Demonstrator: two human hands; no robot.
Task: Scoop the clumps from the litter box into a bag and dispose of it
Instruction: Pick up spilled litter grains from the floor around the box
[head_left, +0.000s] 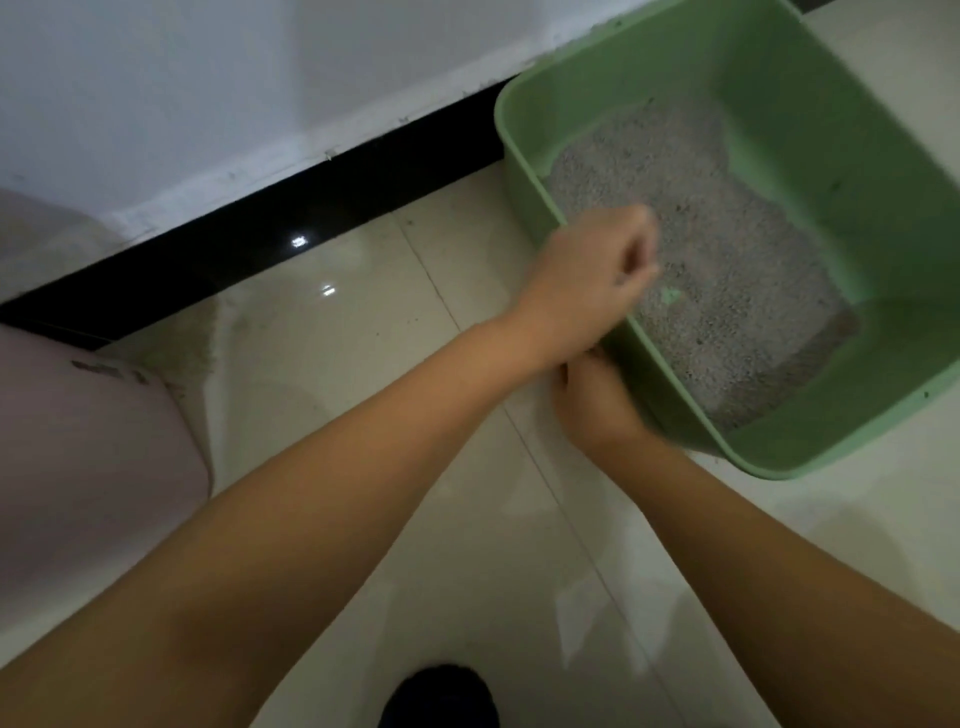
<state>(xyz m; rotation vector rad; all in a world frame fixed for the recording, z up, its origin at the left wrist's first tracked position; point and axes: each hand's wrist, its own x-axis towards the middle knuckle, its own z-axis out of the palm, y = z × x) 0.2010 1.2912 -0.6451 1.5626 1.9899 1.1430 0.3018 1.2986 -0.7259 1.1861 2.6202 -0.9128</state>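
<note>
At right of frame, the green litter box (779, 457) sits on the floor; left hand (587, 280) with fingers curled over its near rim, right hand (597, 410) against its outer wall, grasp unclear.

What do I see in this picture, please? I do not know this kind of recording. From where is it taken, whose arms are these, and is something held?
There is no machine. A person wears a camera on the head, looking down at their own arms. The left hand hovers over the near rim of a green litter box with curled fingers; it seems to hold nothing. The right hand is beside the box's outer wall, blurred. Grey litter lies inside. The box stands on a pale tiled floor near a white wall.
</note>
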